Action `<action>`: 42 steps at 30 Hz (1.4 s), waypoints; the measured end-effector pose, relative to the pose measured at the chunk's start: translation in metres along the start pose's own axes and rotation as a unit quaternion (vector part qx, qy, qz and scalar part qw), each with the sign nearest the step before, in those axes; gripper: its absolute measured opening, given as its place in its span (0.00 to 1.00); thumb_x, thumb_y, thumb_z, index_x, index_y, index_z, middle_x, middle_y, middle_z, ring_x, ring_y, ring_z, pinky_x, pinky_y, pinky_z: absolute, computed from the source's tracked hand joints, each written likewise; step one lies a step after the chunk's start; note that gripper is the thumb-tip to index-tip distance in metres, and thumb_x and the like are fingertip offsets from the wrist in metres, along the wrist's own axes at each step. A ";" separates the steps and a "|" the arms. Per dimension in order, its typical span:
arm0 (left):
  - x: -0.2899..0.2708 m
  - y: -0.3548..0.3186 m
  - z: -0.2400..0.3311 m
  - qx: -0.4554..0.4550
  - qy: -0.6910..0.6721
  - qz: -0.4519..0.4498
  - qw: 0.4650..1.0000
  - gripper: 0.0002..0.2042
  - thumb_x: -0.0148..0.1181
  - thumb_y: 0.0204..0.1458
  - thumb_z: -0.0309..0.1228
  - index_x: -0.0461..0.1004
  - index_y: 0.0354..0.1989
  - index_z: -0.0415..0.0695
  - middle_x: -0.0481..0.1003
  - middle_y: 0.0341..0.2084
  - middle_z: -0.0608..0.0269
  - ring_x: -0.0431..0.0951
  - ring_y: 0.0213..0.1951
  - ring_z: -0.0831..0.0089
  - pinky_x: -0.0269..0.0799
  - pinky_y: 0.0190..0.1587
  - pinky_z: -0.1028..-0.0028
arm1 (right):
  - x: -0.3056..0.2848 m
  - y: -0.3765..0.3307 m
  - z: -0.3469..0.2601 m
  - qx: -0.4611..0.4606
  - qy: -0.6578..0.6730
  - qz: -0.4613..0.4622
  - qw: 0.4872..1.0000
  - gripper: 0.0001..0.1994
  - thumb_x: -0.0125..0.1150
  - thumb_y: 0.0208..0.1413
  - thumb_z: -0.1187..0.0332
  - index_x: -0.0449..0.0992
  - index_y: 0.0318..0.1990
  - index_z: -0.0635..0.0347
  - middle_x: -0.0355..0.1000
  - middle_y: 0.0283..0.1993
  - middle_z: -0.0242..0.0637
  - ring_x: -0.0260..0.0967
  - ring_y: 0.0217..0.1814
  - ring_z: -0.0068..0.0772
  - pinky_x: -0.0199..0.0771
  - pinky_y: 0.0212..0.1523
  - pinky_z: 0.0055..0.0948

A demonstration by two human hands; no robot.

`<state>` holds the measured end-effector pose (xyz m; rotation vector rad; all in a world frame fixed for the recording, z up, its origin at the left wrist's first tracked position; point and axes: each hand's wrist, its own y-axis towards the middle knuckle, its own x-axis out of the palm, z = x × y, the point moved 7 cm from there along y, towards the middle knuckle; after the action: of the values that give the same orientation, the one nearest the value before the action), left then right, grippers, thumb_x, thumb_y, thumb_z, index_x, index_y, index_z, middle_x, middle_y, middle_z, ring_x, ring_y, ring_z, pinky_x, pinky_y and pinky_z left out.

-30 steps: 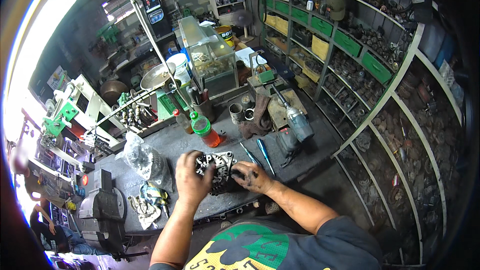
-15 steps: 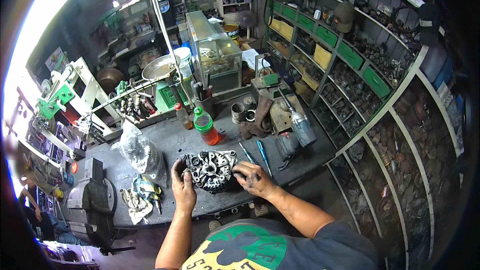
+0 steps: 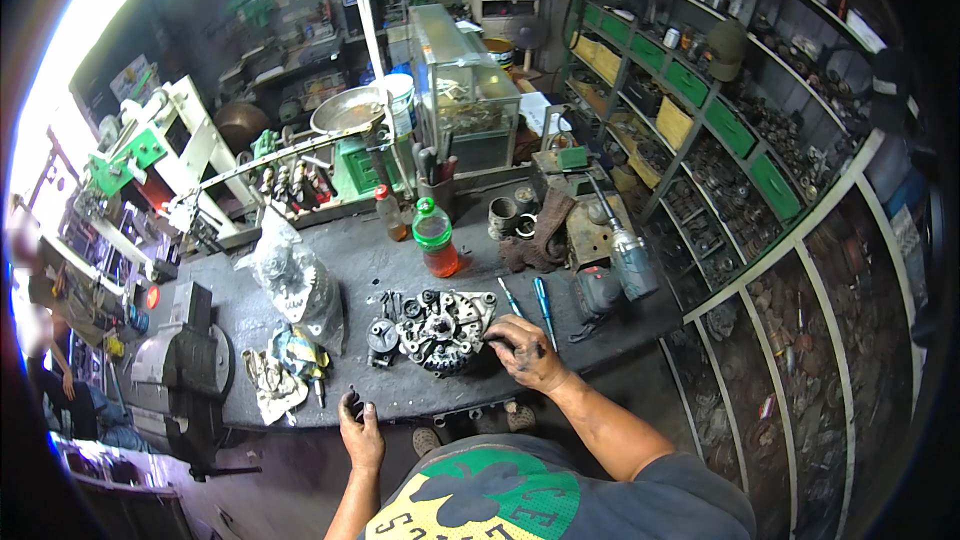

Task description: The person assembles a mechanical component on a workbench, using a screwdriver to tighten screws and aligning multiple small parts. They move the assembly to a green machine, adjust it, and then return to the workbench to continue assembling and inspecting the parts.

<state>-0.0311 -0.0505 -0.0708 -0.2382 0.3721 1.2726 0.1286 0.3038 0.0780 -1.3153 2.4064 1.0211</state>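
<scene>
A grey metal alternator (image 3: 446, 330) lies on the dark workbench, its slotted housing and inner parts facing up. My right hand (image 3: 527, 353) is at its right edge, fingers curled together against the housing; the fingertips are partly hidden. My left hand (image 3: 361, 432) hangs off the bench's front edge, apart from the alternator, with thumb and fingers spread and nothing seen in it. A small dark round part (image 3: 382, 336) sits just left of the alternator. Two screwdrivers, one a blue screwdriver (image 3: 546, 312), lie to its right.
Behind stand a green-capped bottle of red liquid (image 3: 435, 240) and a smaller red-capped bottle (image 3: 389, 214). A cordless impact wrench (image 3: 629, 262) rests at the right. Leftward are a plastic-bagged part (image 3: 300, 285), rags (image 3: 275, 385) and a bench vise (image 3: 180, 360).
My left hand has let go of the alternator's left side and drawn back toward me, uncovering the small round part. My right hand stays at the right edge. The view has shifted.
</scene>
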 end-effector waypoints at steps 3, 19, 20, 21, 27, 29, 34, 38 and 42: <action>-0.013 -0.014 -0.010 0.004 0.052 0.016 0.998 0.25 0.65 0.67 0.31 0.68 0.69 0.35 0.77 0.59 0.45 0.80 0.57 0.55 0.75 0.62 0.59 | -0.001 -0.002 0.008 0.054 -0.003 0.009 0.999 0.12 0.72 0.56 0.77 0.79 0.47 0.65 0.81 0.45 0.48 0.82 0.47 0.51 0.80 0.48 0.41; -0.075 -0.093 -0.132 -0.198 0.203 -0.041 0.958 0.34 0.70 0.63 0.39 0.64 0.74 0.45 0.69 0.69 0.45 0.74 0.67 0.46 0.71 0.69 0.55 | 0.003 0.009 -0.003 -0.004 -0.022 -0.020 1.000 0.07 0.67 0.56 0.81 0.80 0.42 0.65 0.78 0.40 0.46 0.79 0.40 0.48 0.78 0.43 0.39; -0.080 -0.099 -0.144 -0.210 0.221 -0.044 0.952 0.34 0.70 0.63 0.39 0.63 0.75 0.45 0.69 0.69 0.44 0.73 0.68 0.46 0.70 0.70 0.55 | 0.002 0.009 -0.003 0.028 -0.026 -0.021 0.999 0.08 0.68 0.55 0.81 0.79 0.42 0.65 0.78 0.41 0.47 0.79 0.40 0.50 0.78 0.43 0.40; -0.085 -0.105 -0.152 -0.222 0.238 -0.048 0.944 0.34 0.70 0.63 0.39 0.63 0.75 0.45 0.68 0.69 0.44 0.72 0.69 0.46 0.70 0.71 0.55 | 0.001 0.008 -0.006 0.025 -0.030 -0.004 0.999 0.08 0.68 0.55 0.81 0.79 0.42 0.65 0.78 0.40 0.47 0.79 0.40 0.51 0.78 0.43 0.41; -0.127 -0.153 -0.214 -0.379 0.266 -0.075 0.883 0.42 0.70 0.63 0.46 0.56 0.80 0.43 0.63 0.74 0.36 0.65 0.75 0.43 0.64 0.76 0.55 | 0.001 0.009 -0.005 -0.057 -0.052 -0.010 0.997 0.10 0.63 0.54 0.84 0.78 0.43 0.65 0.77 0.39 0.50 0.78 0.41 0.56 0.78 0.46 0.43; -0.140 -0.167 -0.230 -0.418 0.270 -0.065 0.865 0.42 0.70 0.63 0.47 0.56 0.80 0.42 0.63 0.75 0.36 0.65 0.75 0.43 0.64 0.77 0.55 | 0.000 0.007 -0.002 -0.009 -0.052 -0.001 0.999 0.10 0.65 0.53 0.83 0.79 0.42 0.65 0.78 0.40 0.49 0.78 0.42 0.55 0.79 0.48 0.43; -0.153 -0.195 -0.252 -0.489 0.269 -0.059 0.828 0.44 0.69 0.63 0.49 0.54 0.81 0.42 0.61 0.76 0.36 0.63 0.77 0.44 0.62 0.78 0.56 | 0.001 0.008 0.007 -0.011 -0.067 -0.031 0.997 0.09 0.67 0.52 0.83 0.79 0.40 0.65 0.78 0.41 0.48 0.79 0.44 0.53 0.79 0.48 0.43; -0.140 -0.186 -0.227 -0.479 0.239 -0.073 0.842 0.45 0.69 0.64 0.49 0.52 0.82 0.43 0.60 0.77 0.35 0.62 0.78 0.44 0.61 0.78 0.56 | -0.003 0.012 0.002 -0.024 -0.052 -0.025 0.998 0.09 0.67 0.52 0.83 0.79 0.39 0.63 0.78 0.40 0.46 0.79 0.44 0.52 0.79 0.47 0.42; -0.124 -0.177 -0.217 -0.458 0.232 -0.080 0.855 0.44 0.68 0.64 0.49 0.52 0.82 0.43 0.62 0.76 0.35 0.62 0.77 0.44 0.61 0.78 0.56 | -0.001 0.013 0.006 -0.033 -0.057 -0.038 0.997 0.11 0.66 0.51 0.84 0.79 0.41 0.63 0.78 0.41 0.46 0.79 0.44 0.51 0.78 0.48 0.42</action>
<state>0.0782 -0.2917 -0.2251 -1.3829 0.1154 1.1342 0.1178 0.3132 0.0806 -1.3212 2.2406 1.1304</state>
